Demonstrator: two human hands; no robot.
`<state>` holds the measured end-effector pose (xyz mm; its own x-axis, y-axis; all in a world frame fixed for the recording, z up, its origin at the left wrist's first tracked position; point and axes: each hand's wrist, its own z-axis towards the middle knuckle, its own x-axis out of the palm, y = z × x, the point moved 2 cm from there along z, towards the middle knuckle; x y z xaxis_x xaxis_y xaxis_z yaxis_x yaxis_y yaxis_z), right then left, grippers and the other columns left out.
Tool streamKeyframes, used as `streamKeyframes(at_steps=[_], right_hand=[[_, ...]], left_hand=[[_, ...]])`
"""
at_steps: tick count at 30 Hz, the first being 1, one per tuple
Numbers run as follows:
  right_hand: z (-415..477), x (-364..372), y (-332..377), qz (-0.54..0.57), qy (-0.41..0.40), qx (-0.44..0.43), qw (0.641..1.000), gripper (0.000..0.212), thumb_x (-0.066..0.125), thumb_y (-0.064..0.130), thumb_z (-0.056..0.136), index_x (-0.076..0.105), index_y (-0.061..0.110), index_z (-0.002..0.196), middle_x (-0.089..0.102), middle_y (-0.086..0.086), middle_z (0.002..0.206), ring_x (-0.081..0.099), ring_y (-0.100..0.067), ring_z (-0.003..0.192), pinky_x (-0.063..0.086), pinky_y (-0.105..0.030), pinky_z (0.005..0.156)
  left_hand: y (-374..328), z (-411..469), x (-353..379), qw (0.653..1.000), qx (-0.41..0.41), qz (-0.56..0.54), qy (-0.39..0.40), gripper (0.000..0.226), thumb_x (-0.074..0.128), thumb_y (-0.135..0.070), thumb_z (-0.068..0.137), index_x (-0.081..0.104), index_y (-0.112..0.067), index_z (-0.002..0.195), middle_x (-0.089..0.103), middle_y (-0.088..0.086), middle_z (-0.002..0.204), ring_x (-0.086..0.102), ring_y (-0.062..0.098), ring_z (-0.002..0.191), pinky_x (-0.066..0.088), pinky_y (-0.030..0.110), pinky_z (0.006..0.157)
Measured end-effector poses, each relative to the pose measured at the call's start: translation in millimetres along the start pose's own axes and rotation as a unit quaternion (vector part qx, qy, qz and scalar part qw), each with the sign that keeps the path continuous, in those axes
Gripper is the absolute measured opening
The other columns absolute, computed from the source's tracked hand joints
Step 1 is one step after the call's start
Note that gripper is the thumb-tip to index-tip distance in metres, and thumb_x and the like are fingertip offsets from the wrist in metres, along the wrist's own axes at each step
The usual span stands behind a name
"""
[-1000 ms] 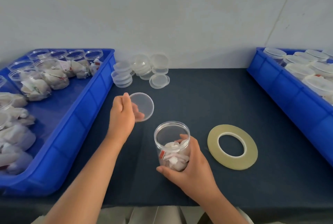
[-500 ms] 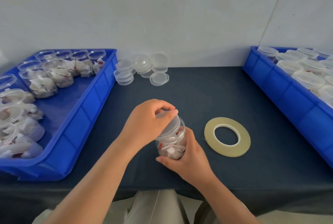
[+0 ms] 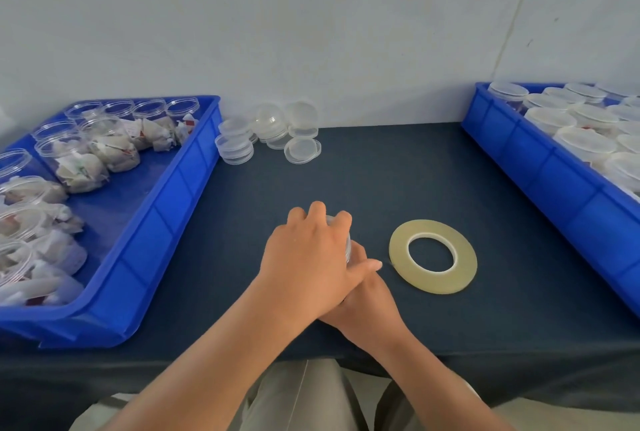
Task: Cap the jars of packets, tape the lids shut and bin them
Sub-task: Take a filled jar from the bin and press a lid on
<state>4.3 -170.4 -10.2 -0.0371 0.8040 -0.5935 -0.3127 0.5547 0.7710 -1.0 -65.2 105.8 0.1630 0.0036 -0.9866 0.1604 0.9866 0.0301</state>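
Note:
My left hand (image 3: 308, 264) lies over the top of a clear jar (image 3: 348, 248) at the middle of the table, palm down on its lid, fingertips curled over the far rim. Only a sliver of the jar and its lid shows at the hand's right edge. My right hand (image 3: 370, 299) grips the jar's side from the near right, partly under the left hand. A roll of yellowish tape (image 3: 465, 262) lies flat just right of both hands.
The blue bin on the left (image 3: 166, 195) holds several open jars of packets (image 3: 79, 167). Another blue bin on the right (image 3: 540, 167) holds several capped jars (image 3: 588, 143). Loose clear lids (image 3: 301, 150) are piled by the wall. The table's front edge is close below my wrists.
My left hand brought the lid from the left onto the jar and now covers it fully. The right hand has kept its hold on the jar.

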Motion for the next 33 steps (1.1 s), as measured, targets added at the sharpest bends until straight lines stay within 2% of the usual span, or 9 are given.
streamKeyframes(at_steps=[5,8,14,16,19,23,26,30,33], right_hand=[[3,5,-3,-0.053,-0.01,-0.006,0.999,0.059,0.059,0.074,0.076,0.044,0.048,0.126,0.034,0.058,0.119,0.049,0.027,0.101,0.037,-0.008,0.048],[4,4,-4,-0.051,-0.015,-0.003,0.999,0.062,0.064,0.069,0.074,0.045,0.04,0.124,0.04,0.053,0.116,0.05,0.027,0.101,0.044,-0.002,0.064],[-3,-8,-2,0.028,0.044,0.012,0.999,0.081,0.084,0.066,0.063,0.049,0.043,0.133,0.064,0.028,0.115,0.066,0.003,0.107,0.059,-0.024,0.083],[-5,-10,1,0.037,0.053,0.003,0.998,0.07,0.088,0.059,0.066,0.054,0.044,0.125,0.066,0.029,0.112,0.067,0.002,0.105,0.059,-0.025,0.083],[-4,-14,4,0.061,0.027,0.003,0.998,0.076,0.091,0.056,0.067,0.042,0.056,0.124,0.063,0.035,0.116,0.067,0.004,0.105,0.059,-0.021,0.08],[-5,-12,8,0.073,0.001,0.006,0.997,0.086,0.091,0.057,0.067,0.034,0.067,0.13,0.06,0.036,0.125,0.065,0.006,0.111,0.059,-0.023,0.082],[-3,-11,14,0.049,-0.004,0.001,0.999,0.076,0.083,0.062,0.069,0.031,0.073,0.124,0.051,0.042,0.128,0.061,0.011,0.109,0.056,-0.019,0.076],[-3,-12,16,-0.007,-0.005,-0.007,1.0,0.062,0.065,0.071,0.069,0.037,0.057,0.123,0.051,0.044,0.112,0.057,0.017,0.099,0.042,-0.011,0.058],[-3,-11,12,0.017,-0.01,-0.01,1.0,0.071,0.079,0.062,0.067,0.044,0.048,0.128,0.058,0.037,0.114,0.063,0.01,0.101,0.049,-0.009,0.067]], left_hand=[[-3,6,5,1.0,0.005,0.018,-0.013,0.057,0.044,-0.079,0.094,0.054,-0.029,0.12,0.042,-0.005,0.1,0.045,0.019,0.089,0.037,0.035,0.064],[4,9,10,0.995,0.062,-0.081,-0.006,0.055,0.047,-0.084,0.087,0.057,-0.037,0.114,0.051,-0.016,0.11,0.051,0.012,0.099,0.046,0.031,0.074],[29,8,6,0.932,0.241,-0.272,0.015,0.018,0.071,-0.058,0.091,0.074,-0.041,0.092,0.067,-0.023,0.109,0.063,0.005,0.11,0.054,0.034,0.087],[34,11,3,0.916,0.254,-0.308,0.037,0.011,0.074,-0.048,0.094,0.08,-0.041,0.101,0.071,-0.024,0.12,0.06,0.002,0.127,0.051,0.037,0.103],[41,11,-1,0.938,0.19,-0.286,0.046,0.051,0.073,-0.061,0.091,0.064,-0.048,0.139,0.047,-0.03,0.154,0.03,-0.01,0.148,0.033,0.028,0.121],[46,-5,-2,0.959,0.036,-0.249,0.129,0.102,0.052,-0.092,0.073,0.023,-0.05,0.161,0.022,-0.033,0.164,0.021,-0.006,0.15,0.03,0.024,0.107],[19,-18,7,0.971,-0.025,-0.221,0.094,0.112,0.039,-0.1,0.065,0.021,-0.041,0.158,0.029,-0.022,0.158,0.03,0.007,0.146,0.036,0.028,0.098],[-4,-15,14,0.985,-0.054,-0.155,-0.054,0.077,0.047,-0.094,0.075,0.048,-0.038,0.128,0.054,-0.019,0.126,0.053,0.008,0.112,0.04,0.025,0.081],[12,-7,17,0.977,-0.013,-0.199,-0.076,0.057,0.047,-0.085,0.079,0.056,-0.043,0.116,0.059,-0.023,0.115,0.057,0.003,0.099,0.039,0.022,0.075]])
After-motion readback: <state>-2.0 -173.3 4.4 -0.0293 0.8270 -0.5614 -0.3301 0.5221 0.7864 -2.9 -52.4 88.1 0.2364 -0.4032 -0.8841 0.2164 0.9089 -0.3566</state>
